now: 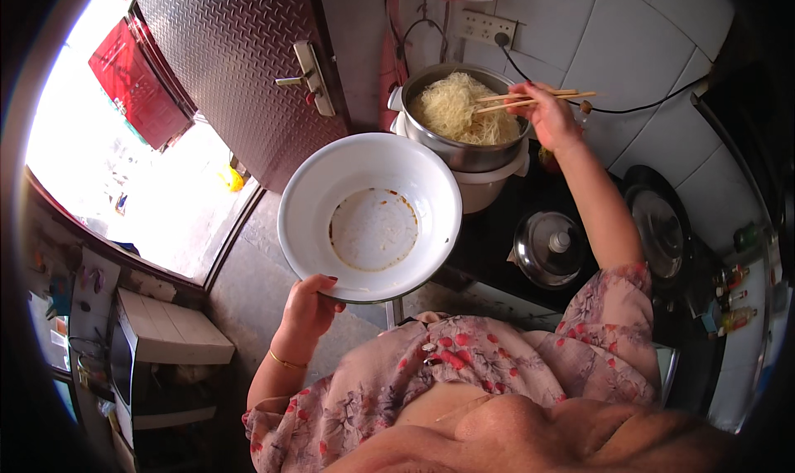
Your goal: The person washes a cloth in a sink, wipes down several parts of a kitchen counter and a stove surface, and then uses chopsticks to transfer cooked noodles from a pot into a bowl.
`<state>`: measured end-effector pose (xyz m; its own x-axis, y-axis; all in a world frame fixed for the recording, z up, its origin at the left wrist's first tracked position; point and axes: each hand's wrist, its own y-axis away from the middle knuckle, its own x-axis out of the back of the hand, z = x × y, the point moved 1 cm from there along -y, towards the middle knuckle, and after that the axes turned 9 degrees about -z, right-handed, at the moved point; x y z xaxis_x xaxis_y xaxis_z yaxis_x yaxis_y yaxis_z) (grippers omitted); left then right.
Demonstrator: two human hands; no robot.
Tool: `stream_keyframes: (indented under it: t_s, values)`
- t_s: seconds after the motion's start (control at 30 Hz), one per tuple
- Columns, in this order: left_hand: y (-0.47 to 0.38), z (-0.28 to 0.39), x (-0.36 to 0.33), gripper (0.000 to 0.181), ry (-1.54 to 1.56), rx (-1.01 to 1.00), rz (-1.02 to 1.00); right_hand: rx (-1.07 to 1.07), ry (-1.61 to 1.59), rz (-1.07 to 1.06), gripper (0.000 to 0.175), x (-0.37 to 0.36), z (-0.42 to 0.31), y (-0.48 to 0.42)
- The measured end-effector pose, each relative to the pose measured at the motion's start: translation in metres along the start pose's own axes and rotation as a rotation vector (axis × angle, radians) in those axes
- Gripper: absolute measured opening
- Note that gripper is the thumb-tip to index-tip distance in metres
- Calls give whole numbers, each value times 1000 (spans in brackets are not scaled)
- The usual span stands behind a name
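My left hand grips the near rim of a large white basin, thumb on top. The basin is tilted towards me; brownish residue rings its bottom. My right hand holds a pair of wooden chopsticks, their tips at a mound of pale thin noodles. The noodles fill a round metal steamer pot, which sits on a white electric cooker behind and to the right of the basin.
A metal lid with a knob lies on the dark counter, near a lidded wok. A black cord runs from a wall socket strip. An embossed metal door stands at the left beside a bright doorway. Bottles stand far right.
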<state>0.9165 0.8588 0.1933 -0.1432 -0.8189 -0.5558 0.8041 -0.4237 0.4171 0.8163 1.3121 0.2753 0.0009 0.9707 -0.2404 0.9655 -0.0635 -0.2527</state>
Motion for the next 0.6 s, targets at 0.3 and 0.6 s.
stream_keyframes:
  t_s: [0.3,0.6]
  values:
    - [2,4,-8,15,-31,-9,-3,-154,-52,125,24,-11,9,-27]
    - [8,20,-13,16,-40,7,-67,53,-435,439,24,0,14,-13]
